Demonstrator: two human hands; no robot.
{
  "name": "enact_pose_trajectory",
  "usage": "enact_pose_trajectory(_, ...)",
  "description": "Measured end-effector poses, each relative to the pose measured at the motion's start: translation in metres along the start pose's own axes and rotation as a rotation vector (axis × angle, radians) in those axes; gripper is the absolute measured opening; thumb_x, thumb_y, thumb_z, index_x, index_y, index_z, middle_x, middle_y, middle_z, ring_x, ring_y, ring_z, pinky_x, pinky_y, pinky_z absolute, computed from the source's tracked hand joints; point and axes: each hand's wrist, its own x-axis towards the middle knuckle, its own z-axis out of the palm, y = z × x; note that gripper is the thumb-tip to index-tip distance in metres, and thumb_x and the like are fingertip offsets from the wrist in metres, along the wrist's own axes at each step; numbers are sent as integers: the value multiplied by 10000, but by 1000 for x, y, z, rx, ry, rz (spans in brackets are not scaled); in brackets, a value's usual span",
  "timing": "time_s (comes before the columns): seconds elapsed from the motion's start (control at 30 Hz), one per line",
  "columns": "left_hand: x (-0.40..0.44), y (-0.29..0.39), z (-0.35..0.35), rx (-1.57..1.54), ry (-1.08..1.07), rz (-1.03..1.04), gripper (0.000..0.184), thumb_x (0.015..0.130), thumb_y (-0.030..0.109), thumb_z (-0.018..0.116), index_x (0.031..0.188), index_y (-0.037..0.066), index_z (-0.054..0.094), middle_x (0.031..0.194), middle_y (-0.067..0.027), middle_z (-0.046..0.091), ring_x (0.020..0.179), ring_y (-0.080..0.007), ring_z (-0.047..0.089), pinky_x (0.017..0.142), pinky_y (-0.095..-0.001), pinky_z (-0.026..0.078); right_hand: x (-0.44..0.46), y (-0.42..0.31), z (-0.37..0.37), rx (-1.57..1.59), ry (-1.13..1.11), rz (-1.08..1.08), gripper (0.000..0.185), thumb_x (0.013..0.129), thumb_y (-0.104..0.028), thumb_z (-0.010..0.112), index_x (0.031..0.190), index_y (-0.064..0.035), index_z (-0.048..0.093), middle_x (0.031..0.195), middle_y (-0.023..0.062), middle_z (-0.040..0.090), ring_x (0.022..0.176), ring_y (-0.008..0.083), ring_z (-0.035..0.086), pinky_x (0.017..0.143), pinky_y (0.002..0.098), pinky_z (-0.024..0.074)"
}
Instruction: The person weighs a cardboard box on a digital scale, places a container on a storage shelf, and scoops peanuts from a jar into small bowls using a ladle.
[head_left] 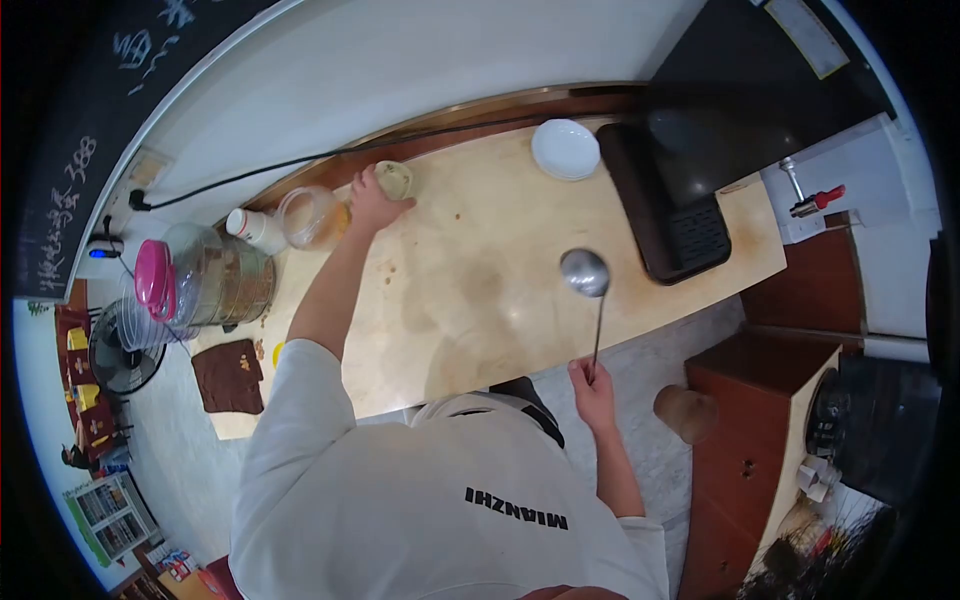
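Observation:
My left hand (374,203) reaches to the back of the light wooden table (480,220), its fingers and thumb around the near left side of a small round bowl (395,179) with pale contents I cannot make out. In my right hand (594,392) is the handle of a metal ladle (584,273), its round head held over the table's front part. Close to my left forearm stand a clear plastic tub (308,216) and a white bottle (256,231). A white plate (566,149) lies at the back, right of the bowl.
A large clear jar with a pink lid (154,280) and a folded brown cloth (228,377) occupy the left end. On the right are a black drip tray (690,235) and a red-handled tap (820,201). A brown bin (685,413) stands beside a wooden cabinet (735,450). A black cable (330,153) runs along the wall.

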Motion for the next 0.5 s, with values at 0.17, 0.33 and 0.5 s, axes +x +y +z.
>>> enact_pose_trajectory(0.17, 21, 1, -1, 70, -227, -213, 1104, 644, 417, 872, 1500, 105, 250, 1456, -232, 381, 1362, -430, 380, 1126, -521, 348, -18, 37, -19, -181, 42, 86, 409, 1011, -227, 587, 689, -43, 412, 600, -22, 358, 616, 88, 333, 530, 313, 317)
enact_pose_trajectory(0.33, 5, 0, 0, 80, -21, -13, 1054, 632, 372, 867, 1474, 94, 296, 1402, -223, 431, 1308, -435, 421, 1090, -515, 374, -25, 54, -13, -120, 60, 68, 221, 1019, -168, 563, 859, -33, 494, 721, -24, 437, 677, 79, 388, 591, 275, 357)
enact_pose_trajectory(0.5, -54, 21, -33, -133, 213, 161, 989, 631, 301, 864, 1432, 50, 341, 1369, -225, 448, 1263, -427, 442, 1067, -498, 384, -5, 57, 9, -51, 108, -66, 142, 1025, -121, 539, 1124, -28, 496, 864, -26, 483, 753, 71, 443, 660, 238, 391)
